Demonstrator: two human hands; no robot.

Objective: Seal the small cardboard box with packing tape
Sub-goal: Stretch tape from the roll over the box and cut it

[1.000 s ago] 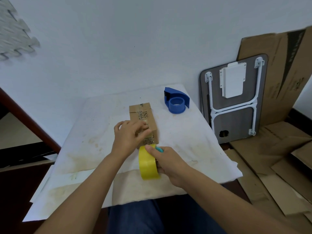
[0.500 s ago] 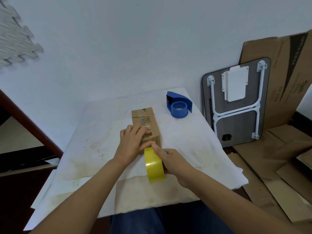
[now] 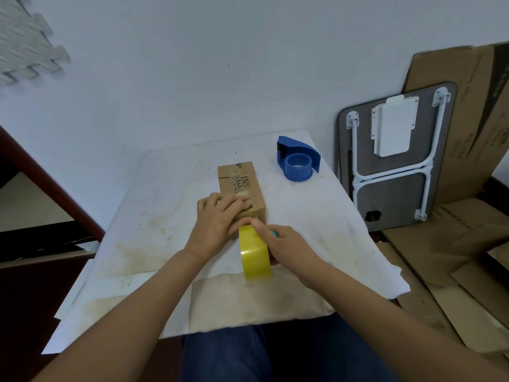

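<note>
- On the desk (image 3: pixel 154 244), mid-left: left hand (image 3: pixel 217 219) flat on near end of the box (image 3: pixel 242 188), grip apart, fingers spread.
- Just right: right hand (image 3: pixel 286 245), grip clamped on yellow tape roll (image 3: pixel 254 255), which stands on edge at the box's near end.
- Far right: blue dispenser (image 3: pixel 298 162), untouched.

This looks like a makeshift packing corner in a plain room rather than a proper workshop: a low table (image 3: pixel 316 230) draped in a stained white cloth stands against a bare white wall (image 3: pixel 220 64). Flattened cardboard sheets (image 3: pixel 454 271) cover the floor to the right, a folded lap table (image 3: pixel 394 161) leans on the wall, and a blue tape dispenser (image 3: pixel 298 162) sits at the table's far edge.
</note>
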